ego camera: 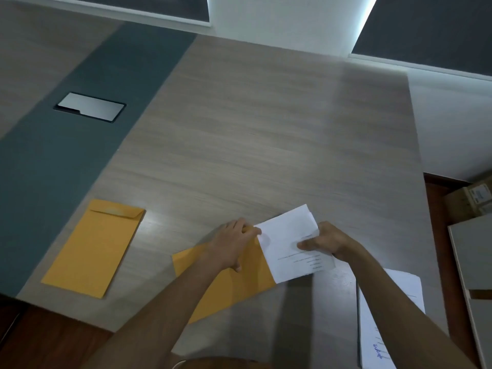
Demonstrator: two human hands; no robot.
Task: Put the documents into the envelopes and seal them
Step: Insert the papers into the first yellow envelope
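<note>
Right hand (323,242) pinches document (290,243), half-fed into envelope (247,278) pinned under left hand (234,243); 9 o'clock envelope (93,249), 5 o'clock papers (399,294) remain.

Pale wood-grain table (266,134) with a dark teal strip (66,161), a silver hatch plate (90,107) set in the strip, white wall (452,123) beyond, dark window blinds (431,30), reddish-brown floor (436,198), cardboard boxes (471,198) at right
</note>
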